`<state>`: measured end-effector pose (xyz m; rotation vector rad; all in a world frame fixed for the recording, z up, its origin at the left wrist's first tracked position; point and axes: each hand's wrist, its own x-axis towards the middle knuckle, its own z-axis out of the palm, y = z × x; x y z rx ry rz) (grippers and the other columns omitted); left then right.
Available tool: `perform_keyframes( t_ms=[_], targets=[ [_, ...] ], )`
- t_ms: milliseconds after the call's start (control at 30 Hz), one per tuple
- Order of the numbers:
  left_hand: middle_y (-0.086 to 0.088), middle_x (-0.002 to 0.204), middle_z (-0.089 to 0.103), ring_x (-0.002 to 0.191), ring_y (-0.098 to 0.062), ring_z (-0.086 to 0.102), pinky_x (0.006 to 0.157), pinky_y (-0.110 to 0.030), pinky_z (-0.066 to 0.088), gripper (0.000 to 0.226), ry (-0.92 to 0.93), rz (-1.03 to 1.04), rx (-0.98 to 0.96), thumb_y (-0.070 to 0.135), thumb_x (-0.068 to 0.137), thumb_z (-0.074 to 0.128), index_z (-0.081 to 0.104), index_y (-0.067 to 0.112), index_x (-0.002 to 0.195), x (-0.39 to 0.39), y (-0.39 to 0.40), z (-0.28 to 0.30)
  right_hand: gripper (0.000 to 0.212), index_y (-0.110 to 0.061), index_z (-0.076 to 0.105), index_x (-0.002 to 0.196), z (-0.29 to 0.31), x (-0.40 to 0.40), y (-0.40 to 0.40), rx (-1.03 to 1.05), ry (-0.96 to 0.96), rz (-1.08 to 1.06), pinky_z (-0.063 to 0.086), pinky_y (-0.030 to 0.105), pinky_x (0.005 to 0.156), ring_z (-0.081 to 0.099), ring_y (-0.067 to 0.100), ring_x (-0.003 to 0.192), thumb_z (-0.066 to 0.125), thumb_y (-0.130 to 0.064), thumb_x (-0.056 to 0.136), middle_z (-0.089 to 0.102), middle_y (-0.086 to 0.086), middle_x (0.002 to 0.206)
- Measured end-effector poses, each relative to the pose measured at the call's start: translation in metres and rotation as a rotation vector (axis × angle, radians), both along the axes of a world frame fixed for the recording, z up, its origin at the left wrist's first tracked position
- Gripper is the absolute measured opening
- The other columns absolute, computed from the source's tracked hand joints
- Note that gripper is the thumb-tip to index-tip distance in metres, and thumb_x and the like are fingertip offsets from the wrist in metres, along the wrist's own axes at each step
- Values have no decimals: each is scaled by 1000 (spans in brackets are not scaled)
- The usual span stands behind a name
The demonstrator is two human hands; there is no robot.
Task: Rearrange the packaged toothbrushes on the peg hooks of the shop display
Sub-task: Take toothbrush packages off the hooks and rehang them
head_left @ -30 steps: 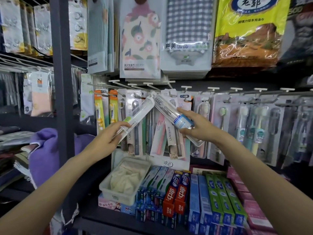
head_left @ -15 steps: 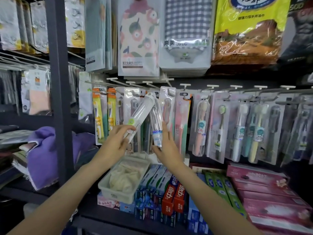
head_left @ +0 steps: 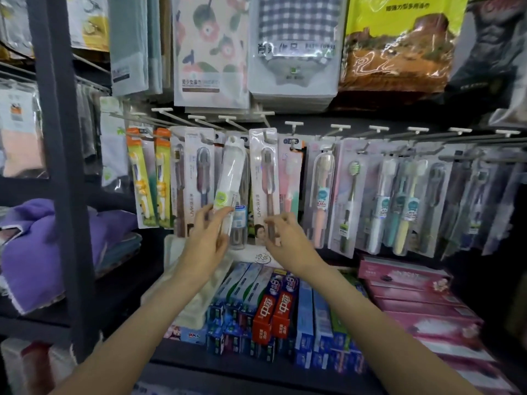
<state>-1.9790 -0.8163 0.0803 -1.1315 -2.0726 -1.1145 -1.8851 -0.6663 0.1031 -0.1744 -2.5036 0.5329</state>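
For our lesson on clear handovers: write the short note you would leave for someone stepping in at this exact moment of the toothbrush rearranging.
Left hand: grips the lower end of the clear toothbrush tube with the green label, held nearly upright, its top up at the peg hooks.
Right hand: fingers curled at the bottom of the white carded toothbrush pack, which looks hung on a hook; whether it is pinched or only touched is unclear.
Done: most packs hang in the row.
Left: I cannot tell whether the tube's top is on a hook yet; check it, seat it, then straighten the neighbours.
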Motion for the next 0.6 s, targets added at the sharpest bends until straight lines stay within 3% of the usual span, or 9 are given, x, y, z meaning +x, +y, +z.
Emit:
perform_keyframes(
  t_ms=[100,200,300,400,533,600],
  targets=[
    [-9,147,18,110,-11,43,99,-26,34,50,-8,22,1,5,90,52,43,27,134,5,7,-5,39,-9,44,131,7,18,19,18,25,-67,40,23,94,49,17,97,50,-11,92,35,7,127],
    [-12,147,20,131,-28,33,109,-39,31,50,47,45,29,2,86,58,49,22,131,8,10,-6,36,-8,48,126,12,35,37,8,78,-117,39,21,90,47,16,98,50,-6,91,38,8,125],
    [-16,142,29,130,-34,32,106,-45,34,46,132,108,67,-2,82,60,55,15,124,15,10,0,34,-7,50,123,13,48,55,6,176,-209,37,22,91,46,18,101,51,-4,89,40,10,123],
    [-15,137,38,123,-31,39,102,-41,35,42,171,118,96,-6,79,58,58,10,118,25,12,10,36,-3,48,122,11,58,71,-41,422,-408,32,22,95,40,26,116,55,-4,87,40,15,124],
    [-11,134,41,118,-27,46,99,-46,42,41,201,85,58,-3,78,59,59,9,117,39,25,15,54,0,35,131,9,54,86,-276,450,-495,36,31,97,40,27,122,63,-12,86,42,16,131],
    [-10,133,42,116,-26,47,100,-42,40,41,198,65,38,-4,78,60,59,10,116,46,33,14,59,-2,31,134,9,48,88,-515,447,-449,37,33,97,43,27,122,64,-11,86,43,15,135]
  ],
)
